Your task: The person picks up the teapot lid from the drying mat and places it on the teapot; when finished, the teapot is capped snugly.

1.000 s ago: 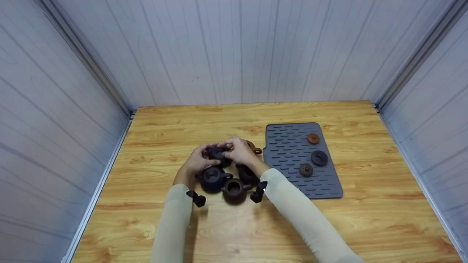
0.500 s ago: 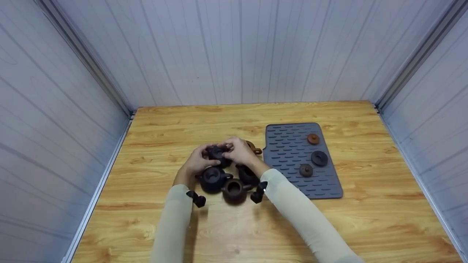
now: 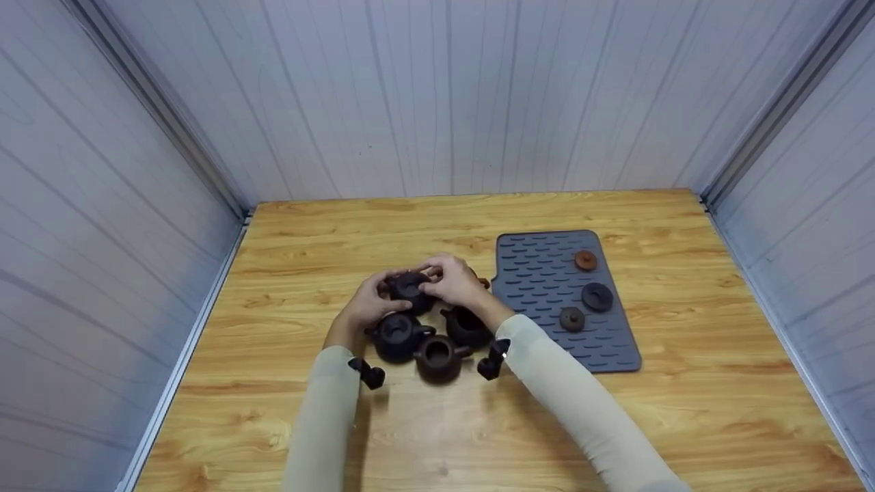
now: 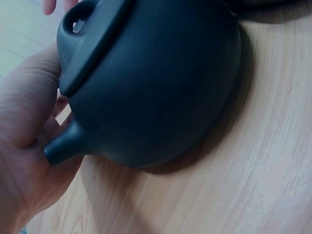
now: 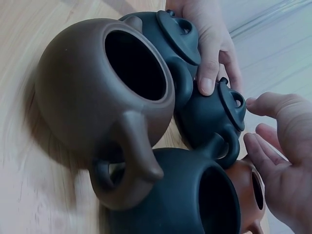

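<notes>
My left hand [image 3: 366, 301] holds a small dark teapot [image 5: 197, 119], its thumb on the shoulder and fingers round the far side. The lid [image 5: 233, 109] sits on that pot. My right hand [image 3: 456, 283] is beside the lid, thumb and fingertips spread close to its knob. Nearer stands another dark lidded teapot [image 4: 165, 87], its spout by my left palm. A brown teapot [image 3: 439, 369] and a dark teapot [image 5: 161, 180], both lidless, stand next to these. An orange-brown teapot [image 5: 246, 187] is mostly hidden under my right hand in the head view.
On the right of the wooden table [image 3: 683, 424] lies a grey ridged mat [image 3: 533, 273]. Three loose lids rest on it: an orange one [image 3: 586, 260], a wide dark one [image 3: 597, 296] and a brown one [image 3: 572, 318]. Pale panel walls [image 3: 437, 96] surround the table.
My right hand has shifted slightly to the right, away from the lid's knob, and its wrist has moved right too. My left hand and the teapots have stayed in place.
</notes>
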`<control>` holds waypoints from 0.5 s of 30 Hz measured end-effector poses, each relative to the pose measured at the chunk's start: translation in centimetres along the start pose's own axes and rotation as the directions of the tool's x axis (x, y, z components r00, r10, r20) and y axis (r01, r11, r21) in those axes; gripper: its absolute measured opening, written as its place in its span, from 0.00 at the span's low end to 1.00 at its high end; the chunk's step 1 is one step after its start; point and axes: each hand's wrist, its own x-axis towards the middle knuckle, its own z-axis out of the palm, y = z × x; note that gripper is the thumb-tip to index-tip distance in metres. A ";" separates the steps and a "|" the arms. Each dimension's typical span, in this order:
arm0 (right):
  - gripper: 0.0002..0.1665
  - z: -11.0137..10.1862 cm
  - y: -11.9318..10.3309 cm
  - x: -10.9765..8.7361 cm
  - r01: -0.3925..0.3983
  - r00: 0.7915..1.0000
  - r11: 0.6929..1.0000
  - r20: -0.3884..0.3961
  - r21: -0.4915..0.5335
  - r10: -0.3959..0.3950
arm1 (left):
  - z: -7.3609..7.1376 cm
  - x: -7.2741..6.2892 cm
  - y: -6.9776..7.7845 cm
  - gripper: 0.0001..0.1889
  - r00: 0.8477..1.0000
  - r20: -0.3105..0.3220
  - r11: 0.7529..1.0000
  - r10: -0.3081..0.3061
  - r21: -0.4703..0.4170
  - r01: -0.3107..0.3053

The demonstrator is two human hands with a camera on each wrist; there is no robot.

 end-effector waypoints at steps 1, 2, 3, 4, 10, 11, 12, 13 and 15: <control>0.20 -0.1 0.0 -0.1 0.003 1.000 1.000 0.001 0.009 -0.003 | 0.0 0.0 0.0 0.37 1.000 0.000 1.000 0.002 -0.002 -0.002; 0.20 -0.2 0.0 -0.2 0.007 1.000 1.000 0.004 0.014 -0.007 | 0.0 0.0 0.0 0.37 1.000 0.000 1.000 0.004 -0.003 -0.004; 0.20 -0.3 0.0 -0.3 0.010 1.000 1.000 0.008 0.020 -0.010 | 0.0 0.1 -0.1 0.37 1.000 0.002 1.000 0.006 -0.003 -0.006; 0.20 -0.4 0.0 -0.3 0.011 1.000 1.000 0.010 0.025 -0.011 | 0.0 0.1 -0.1 0.37 1.000 0.003 1.000 0.007 -0.002 -0.007; 0.22 -1.3 0.2 -0.9 0.035 0.999 0.999 0.018 0.033 -0.036 | 0.1 0.1 -0.2 0.37 1.000 -0.004 1.000 0.006 0.007 -0.006; 0.22 -1.5 0.3 -1.0 0.041 0.999 0.999 0.017 0.033 -0.042 | 0.1 0.1 -0.2 0.37 1.000 -0.007 1.000 0.004 0.008 -0.004; 0.23 -1.6 0.4 -1.0 0.047 0.999 0.998 0.016 0.036 -0.048 | 0.1 0.1 -0.2 0.37 1.000 -0.011 1.000 0.002 0.010 -0.002; 0.23 -1.8 0.5 -1.1 0.052 0.999 0.998 0.014 0.040 -0.053 | 0.1 0.0 -0.1 0.37 1.000 -0.015 1.000 0.001 0.011 -0.001; 0.23 -2.1 0.7 -1.3 0.062 0.998 0.997 0.009 0.052 -0.063 | 0.1 0.0 0.0 0.37 1.000 -0.016 1.000 -0.002 0.011 0.002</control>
